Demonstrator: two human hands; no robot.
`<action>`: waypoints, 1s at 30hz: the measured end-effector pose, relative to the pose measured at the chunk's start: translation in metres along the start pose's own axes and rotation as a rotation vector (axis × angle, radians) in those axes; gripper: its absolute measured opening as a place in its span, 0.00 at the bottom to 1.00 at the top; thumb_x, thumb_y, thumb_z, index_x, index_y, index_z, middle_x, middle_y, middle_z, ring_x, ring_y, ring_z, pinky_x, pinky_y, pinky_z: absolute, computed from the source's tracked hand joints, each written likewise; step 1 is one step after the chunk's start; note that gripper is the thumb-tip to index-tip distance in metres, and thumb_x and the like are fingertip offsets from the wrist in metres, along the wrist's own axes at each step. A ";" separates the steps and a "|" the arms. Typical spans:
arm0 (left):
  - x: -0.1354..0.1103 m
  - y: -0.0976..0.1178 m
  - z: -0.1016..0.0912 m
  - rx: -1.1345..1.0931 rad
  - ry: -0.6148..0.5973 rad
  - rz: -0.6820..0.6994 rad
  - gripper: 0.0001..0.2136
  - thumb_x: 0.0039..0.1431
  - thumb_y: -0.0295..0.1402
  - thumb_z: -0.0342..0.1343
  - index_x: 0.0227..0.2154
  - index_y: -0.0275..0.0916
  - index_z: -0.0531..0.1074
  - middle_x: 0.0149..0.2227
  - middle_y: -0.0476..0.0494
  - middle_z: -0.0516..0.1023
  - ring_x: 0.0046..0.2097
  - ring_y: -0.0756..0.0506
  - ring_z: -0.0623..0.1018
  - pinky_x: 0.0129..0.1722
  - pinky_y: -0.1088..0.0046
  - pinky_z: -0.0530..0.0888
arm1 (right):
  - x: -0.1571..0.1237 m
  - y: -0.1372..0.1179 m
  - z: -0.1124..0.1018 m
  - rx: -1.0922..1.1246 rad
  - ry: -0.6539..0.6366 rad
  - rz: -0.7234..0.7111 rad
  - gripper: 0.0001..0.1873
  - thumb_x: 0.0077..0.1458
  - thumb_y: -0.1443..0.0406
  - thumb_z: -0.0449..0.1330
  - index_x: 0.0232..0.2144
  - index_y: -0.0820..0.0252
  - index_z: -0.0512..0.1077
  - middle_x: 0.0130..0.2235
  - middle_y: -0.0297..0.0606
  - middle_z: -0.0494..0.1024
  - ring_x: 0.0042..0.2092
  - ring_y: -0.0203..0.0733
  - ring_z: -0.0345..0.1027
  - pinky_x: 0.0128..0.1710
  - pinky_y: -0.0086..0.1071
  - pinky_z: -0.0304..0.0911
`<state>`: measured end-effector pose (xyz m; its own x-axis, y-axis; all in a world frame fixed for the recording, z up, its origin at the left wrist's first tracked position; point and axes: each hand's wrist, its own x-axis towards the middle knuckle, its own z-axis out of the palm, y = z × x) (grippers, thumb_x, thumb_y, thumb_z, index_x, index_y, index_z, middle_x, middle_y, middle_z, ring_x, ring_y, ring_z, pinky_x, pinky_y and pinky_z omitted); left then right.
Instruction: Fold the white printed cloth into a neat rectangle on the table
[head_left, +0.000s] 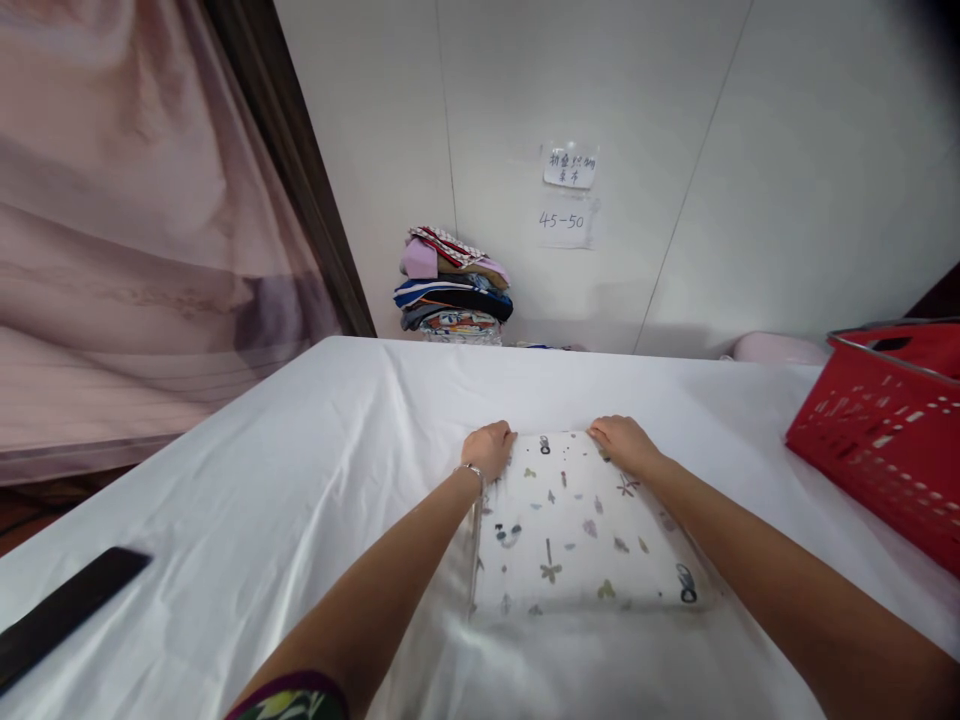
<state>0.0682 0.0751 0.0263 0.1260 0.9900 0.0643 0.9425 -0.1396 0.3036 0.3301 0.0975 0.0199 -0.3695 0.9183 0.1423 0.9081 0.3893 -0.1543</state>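
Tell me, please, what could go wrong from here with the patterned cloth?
The cloth might skew at its near edge, since the left hand and right hand are both at its far corners. The white sheet beneath has wrinkles, so it may bunch up if the cloth is dragged.

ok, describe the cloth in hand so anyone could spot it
Find the white sheet with the red basket at right. Near its middle, the left hand and right hand hold a folded cloth by its far corners. Small scattered leaf-like prints set it apart from the plain sheet beneath.
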 end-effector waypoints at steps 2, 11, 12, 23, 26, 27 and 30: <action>0.000 0.000 0.000 0.000 0.019 0.031 0.11 0.60 0.37 0.43 0.32 0.41 0.69 0.33 0.47 0.75 0.37 0.46 0.73 0.35 0.71 0.65 | 0.001 0.000 0.001 -0.005 0.000 0.015 0.17 0.59 0.63 0.43 0.28 0.59 0.69 0.31 0.38 0.74 0.35 0.41 0.64 0.36 0.31 0.51; 0.004 -0.003 0.005 -0.050 0.052 0.255 0.11 0.59 0.39 0.46 0.33 0.40 0.71 0.38 0.45 0.72 0.44 0.45 0.69 0.44 0.66 0.64 | -0.001 -0.002 -0.003 0.121 0.002 -0.059 0.17 0.58 0.55 0.46 0.34 0.57 0.70 0.36 0.38 0.73 0.39 0.42 0.63 0.39 0.32 0.54; 0.004 -0.002 0.006 -0.054 0.056 0.260 0.11 0.59 0.38 0.46 0.32 0.40 0.71 0.37 0.46 0.72 0.43 0.45 0.69 0.43 0.67 0.65 | -0.001 -0.003 -0.003 0.148 0.005 -0.076 0.17 0.58 0.55 0.46 0.34 0.57 0.70 0.36 0.38 0.73 0.39 0.42 0.63 0.39 0.33 0.54; 0.009 0.004 -0.001 0.049 -0.025 0.143 0.15 0.61 0.36 0.41 0.31 0.39 0.72 0.37 0.43 0.73 0.42 0.45 0.71 0.40 0.68 0.68 | 0.006 -0.008 0.007 0.168 -0.057 -0.030 0.19 0.60 0.57 0.42 0.27 0.57 0.68 0.31 0.38 0.71 0.36 0.41 0.63 0.35 0.32 0.55; 0.001 0.016 -0.003 0.064 0.017 0.235 0.12 0.60 0.34 0.44 0.39 0.41 0.71 0.44 0.43 0.72 0.48 0.44 0.68 0.48 0.64 0.64 | 0.006 -0.006 0.009 0.157 -0.055 -0.025 0.19 0.60 0.57 0.42 0.29 0.58 0.69 0.33 0.38 0.72 0.37 0.41 0.63 0.36 0.32 0.56; -0.004 0.020 -0.001 0.060 0.035 0.310 0.12 0.60 0.35 0.45 0.43 0.42 0.69 0.48 0.44 0.70 0.51 0.44 0.66 0.51 0.63 0.61 | 0.006 -0.006 0.010 0.147 -0.052 -0.021 0.19 0.60 0.58 0.42 0.29 0.58 0.69 0.33 0.38 0.72 0.38 0.41 0.63 0.36 0.31 0.56; -0.015 0.025 0.009 0.057 0.011 0.447 0.20 0.59 0.43 0.44 0.53 0.43 0.60 0.58 0.44 0.61 0.59 0.43 0.58 0.58 0.58 0.53 | 0.008 -0.006 0.008 0.101 -0.055 -0.018 0.19 0.60 0.58 0.42 0.29 0.58 0.70 0.33 0.38 0.73 0.37 0.40 0.64 0.35 0.31 0.56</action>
<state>0.0931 0.0567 0.0244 0.5213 0.8326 0.1871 0.8122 -0.5513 0.1905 0.3198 0.1027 0.0145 -0.3985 0.9125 0.0925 0.8777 0.4086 -0.2504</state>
